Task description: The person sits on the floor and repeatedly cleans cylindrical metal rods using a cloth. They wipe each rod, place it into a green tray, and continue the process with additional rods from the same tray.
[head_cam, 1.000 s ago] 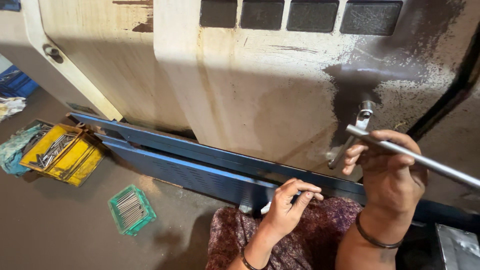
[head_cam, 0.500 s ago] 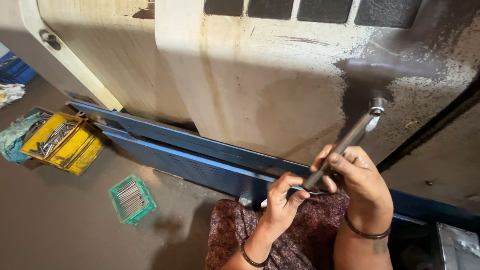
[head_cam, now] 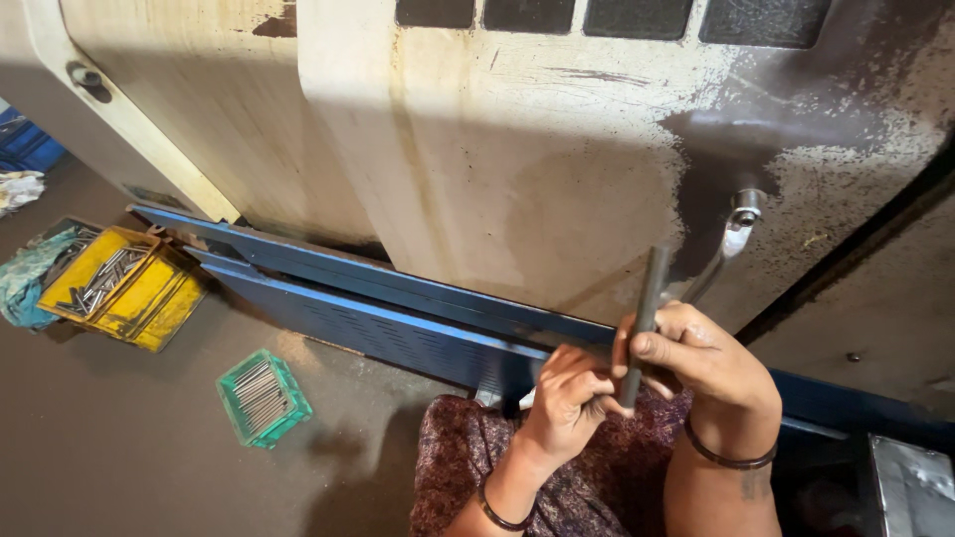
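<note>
Sitting well apart on the floor at far left: yellow tray [head_cam: 119, 288] and green basket [head_cam: 263, 398] of metal pins, parked within reach. Nearer centre, left hand [head_cam: 567, 408] curled at the lower end of a dark steel rod [head_cam: 642, 323] (held upright, likely for inspection), right hand [head_cam: 701, 363] closed around it just beside.

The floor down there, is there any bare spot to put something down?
Bare floor lies between the green basket, the yellow tray and the blue panel. It is crowded where the left hand and right hand grip the metal rod.
</note>
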